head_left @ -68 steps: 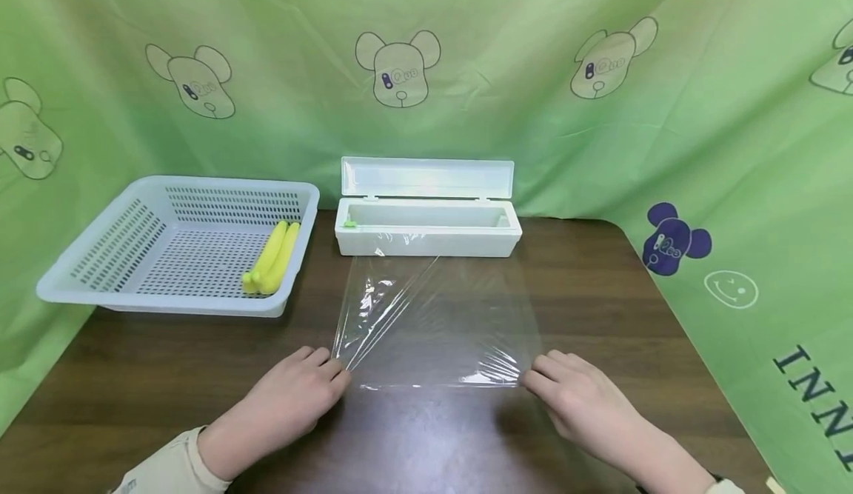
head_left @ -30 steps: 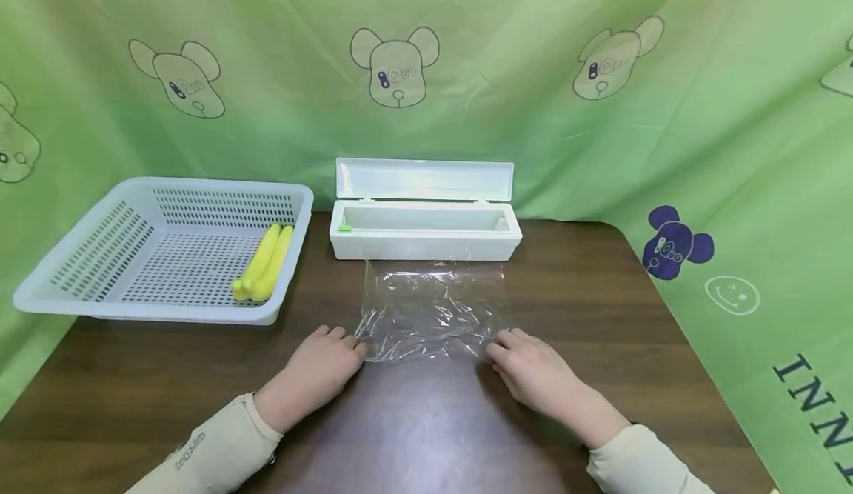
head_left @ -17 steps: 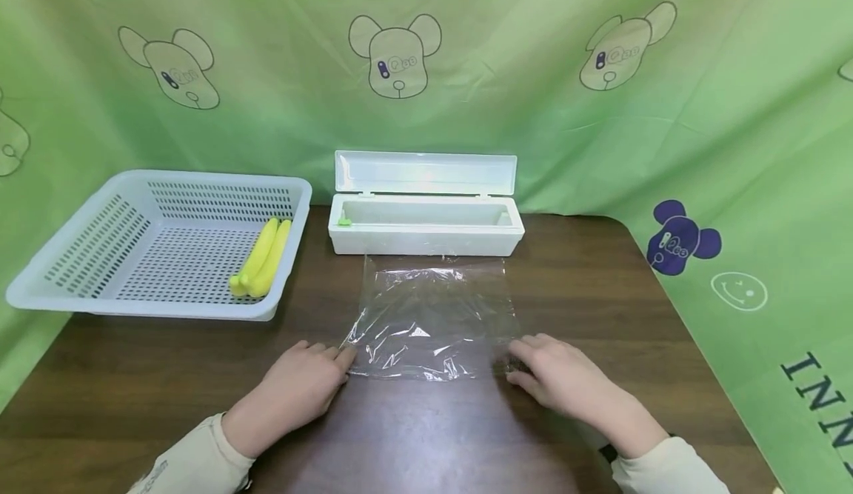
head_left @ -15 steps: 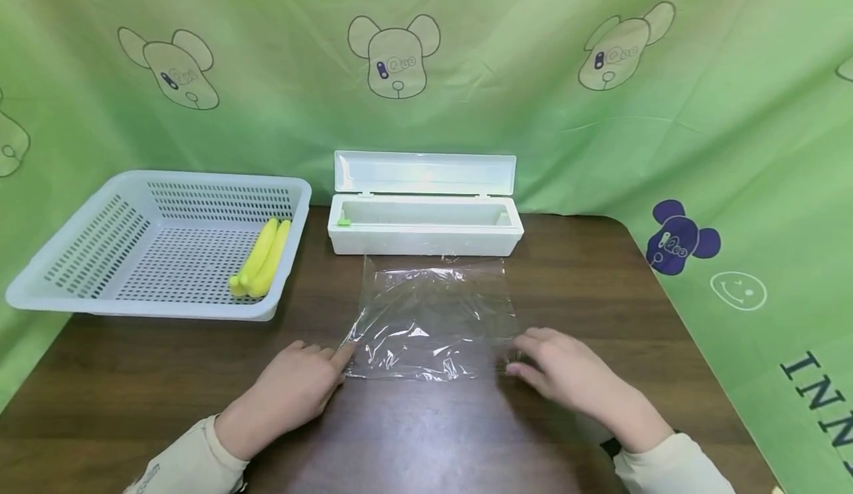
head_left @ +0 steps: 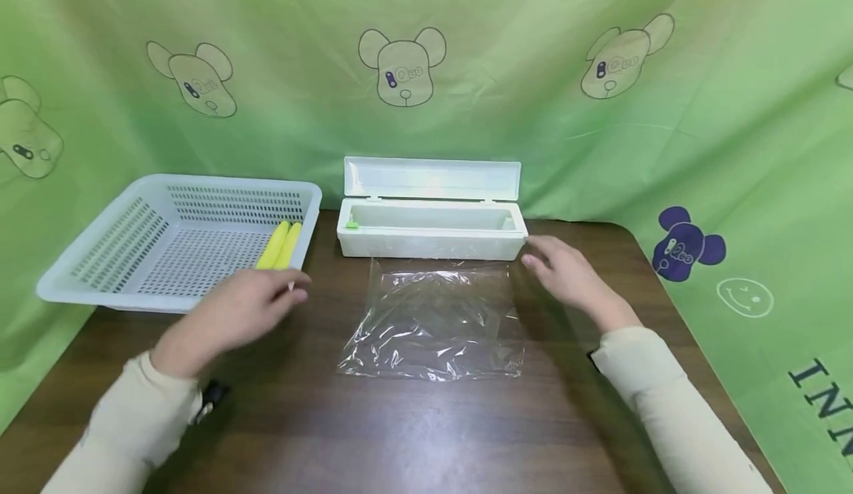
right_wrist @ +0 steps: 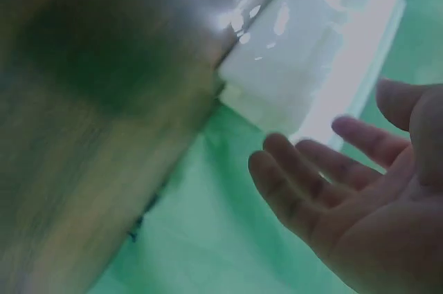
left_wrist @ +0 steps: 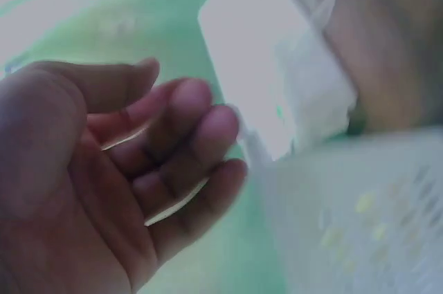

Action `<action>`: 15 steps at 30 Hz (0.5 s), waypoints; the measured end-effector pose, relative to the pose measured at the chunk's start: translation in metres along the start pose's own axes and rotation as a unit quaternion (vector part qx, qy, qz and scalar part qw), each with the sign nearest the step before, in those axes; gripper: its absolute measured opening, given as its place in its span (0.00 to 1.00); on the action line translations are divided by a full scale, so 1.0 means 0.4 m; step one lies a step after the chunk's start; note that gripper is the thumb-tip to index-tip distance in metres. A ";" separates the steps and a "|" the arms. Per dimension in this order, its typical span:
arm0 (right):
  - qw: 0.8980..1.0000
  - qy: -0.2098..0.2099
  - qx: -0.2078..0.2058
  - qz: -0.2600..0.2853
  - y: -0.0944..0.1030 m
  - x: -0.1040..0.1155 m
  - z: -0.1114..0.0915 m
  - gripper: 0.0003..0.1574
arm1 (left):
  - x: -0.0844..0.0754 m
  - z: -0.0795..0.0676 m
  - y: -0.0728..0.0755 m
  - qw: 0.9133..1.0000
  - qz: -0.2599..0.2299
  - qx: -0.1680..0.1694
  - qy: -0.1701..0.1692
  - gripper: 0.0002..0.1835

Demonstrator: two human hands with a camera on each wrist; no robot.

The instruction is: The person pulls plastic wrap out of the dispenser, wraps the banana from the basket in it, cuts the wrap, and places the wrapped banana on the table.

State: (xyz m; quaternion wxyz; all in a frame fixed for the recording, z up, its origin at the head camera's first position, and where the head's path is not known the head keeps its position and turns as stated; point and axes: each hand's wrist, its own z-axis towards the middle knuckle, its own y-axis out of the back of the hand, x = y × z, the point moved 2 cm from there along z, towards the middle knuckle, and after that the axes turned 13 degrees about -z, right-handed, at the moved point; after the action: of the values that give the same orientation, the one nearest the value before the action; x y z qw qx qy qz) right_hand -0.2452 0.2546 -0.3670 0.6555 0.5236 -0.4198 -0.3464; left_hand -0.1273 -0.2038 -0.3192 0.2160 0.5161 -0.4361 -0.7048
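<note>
A sheet of clear plastic wrap (head_left: 433, 324) lies wrinkled on the table, running out from the front of a white dispenser box (head_left: 433, 246) whose lid (head_left: 433, 179) stands up. My left hand (head_left: 233, 316) holds nothing, fingers loosely bent, near the front right corner of the basket; in the head view it covers the lower ends of two yellow bananas (head_left: 280, 246). Beside the box's right end is my right hand (head_left: 566, 272), also holding nothing. The right wrist view shows its relaxed fingers (right_wrist: 297, 190) close to the box end.
A white slotted basket (head_left: 56, 283) stands at the left of the brown table (head_left: 426, 435), with the bananas inside along its right wall. Green printed cloth (head_left: 300, 131) hangs behind the table and along its sides.
Both hands have let go of the plastic wrap's front corners. The left has moved back and left towards the basket, the right forward to the box's right end. The wrap stays spread on the table.
</note>
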 end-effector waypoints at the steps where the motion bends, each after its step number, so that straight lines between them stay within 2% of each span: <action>1: 1.000 -0.008 -0.004 0.002 -0.004 -0.009 0.018 0.33 | 0.017 0.014 0.023 1.000 -0.002 0.003 0.016 0.14; 3: 1.000 -0.021 -0.007 0.002 -0.014 -0.026 0.050 0.34 | 0.052 0.044 0.063 0.999 0.005 0.015 0.048 0.15; 5: 1.000 -0.028 -0.006 0.000 -0.025 -0.037 0.077 0.35 | 0.087 0.070 0.088 0.996 0.018 0.045 0.081 0.18; 7: 0.999 -0.034 0.002 -0.003 -0.033 -0.045 0.097 0.37 | 0.113 0.092 0.097 0.989 0.028 0.095 0.110 0.23; 9: 0.999 -0.039 0.009 -0.003 -0.039 -0.051 0.109 0.38 | 0.130 0.112 0.095 0.978 0.033 0.151 0.139 0.28; 12: 0.999 -0.050 0.016 0.000 -0.039 -0.058 0.118 0.37 | 0.143 0.138 0.088 0.961 0.037 0.212 0.172 0.23; 15: 0.998 -0.055 0.013 0.004 -0.034 -0.060 0.120 0.35 | 0.155 0.150 0.098 0.950 0.016 0.236 0.205 0.12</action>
State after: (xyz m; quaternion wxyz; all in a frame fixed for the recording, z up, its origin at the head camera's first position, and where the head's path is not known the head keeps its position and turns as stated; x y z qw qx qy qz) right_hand -0.2991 0.2541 -0.3798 0.6257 0.5104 -0.4621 -0.3666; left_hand -0.2112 -0.2477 -0.3144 0.1840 0.6790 -0.5445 -0.4568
